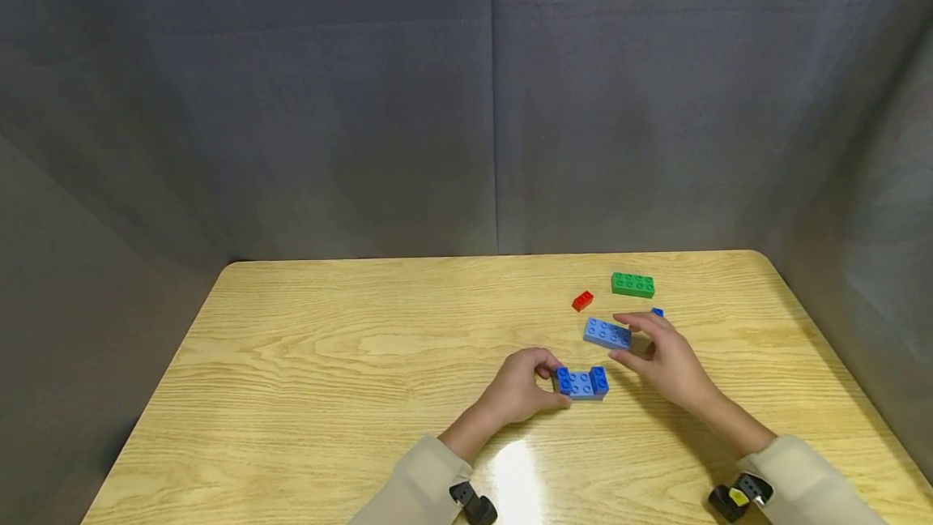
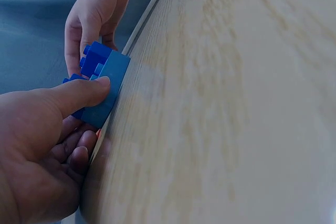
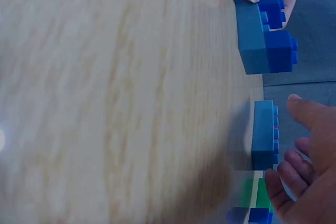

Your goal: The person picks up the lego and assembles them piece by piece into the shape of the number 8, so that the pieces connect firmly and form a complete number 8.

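My left hand (image 1: pixel 519 389) pinches the left end of a light blue toy building brick (image 1: pixel 581 387), thumb on the near side. A small dark blue brick (image 1: pixel 564 381) stands on its left end and another dark blue brick (image 1: pixel 599 380) on its right end, with bare studs between them. Behind this piece, a second light blue brick (image 1: pixel 607 334) lies studs up on the table. Around its right end is my right hand (image 1: pixel 674 367), thumb and fingers spread wide. The right wrist view shows a gap between the thumb (image 3: pixel 295 99) and that brick.
A green brick (image 1: pixel 632 285) lies toward the table's back right, with a small red brick (image 1: pixel 582 300) to its left. Another blue brick (image 1: pixel 658 312) is partly hidden behind my right hand. Grey curtains (image 1: pixel 364 144) stand around the wooden table (image 1: pixel 328 395).
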`<state>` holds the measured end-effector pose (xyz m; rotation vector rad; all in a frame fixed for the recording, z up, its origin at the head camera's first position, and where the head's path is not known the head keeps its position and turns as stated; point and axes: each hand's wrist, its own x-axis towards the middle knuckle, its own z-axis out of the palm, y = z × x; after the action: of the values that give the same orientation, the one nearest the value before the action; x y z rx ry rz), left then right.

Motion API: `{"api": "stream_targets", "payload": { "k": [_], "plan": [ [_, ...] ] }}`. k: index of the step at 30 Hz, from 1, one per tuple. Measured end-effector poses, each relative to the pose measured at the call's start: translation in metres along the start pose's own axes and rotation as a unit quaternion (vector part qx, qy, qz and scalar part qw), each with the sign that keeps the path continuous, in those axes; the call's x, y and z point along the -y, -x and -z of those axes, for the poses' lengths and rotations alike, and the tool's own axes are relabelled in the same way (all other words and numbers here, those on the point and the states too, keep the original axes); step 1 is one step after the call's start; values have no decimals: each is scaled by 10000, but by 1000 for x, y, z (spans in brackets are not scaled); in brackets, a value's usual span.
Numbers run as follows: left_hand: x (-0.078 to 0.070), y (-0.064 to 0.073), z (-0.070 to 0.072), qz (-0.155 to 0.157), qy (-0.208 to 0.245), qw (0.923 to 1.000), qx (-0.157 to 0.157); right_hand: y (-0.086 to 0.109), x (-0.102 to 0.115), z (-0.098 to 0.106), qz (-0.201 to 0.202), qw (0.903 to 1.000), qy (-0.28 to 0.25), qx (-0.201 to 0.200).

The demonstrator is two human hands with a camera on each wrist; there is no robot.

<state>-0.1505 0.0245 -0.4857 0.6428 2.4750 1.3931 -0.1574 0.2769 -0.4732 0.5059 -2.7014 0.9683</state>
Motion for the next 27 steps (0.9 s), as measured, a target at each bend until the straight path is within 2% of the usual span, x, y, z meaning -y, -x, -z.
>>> {"api": "stream_targets", "payload": {
  "k": [20,27],
  "plan": [
    [0,0,0,82,35,10000,-7,-3,-9,-10,-233,9990,274,252],
    [0,0,0,68,-13,10000,-12,-4,-9,-13,-269,9989,361,152]
  ]
}}
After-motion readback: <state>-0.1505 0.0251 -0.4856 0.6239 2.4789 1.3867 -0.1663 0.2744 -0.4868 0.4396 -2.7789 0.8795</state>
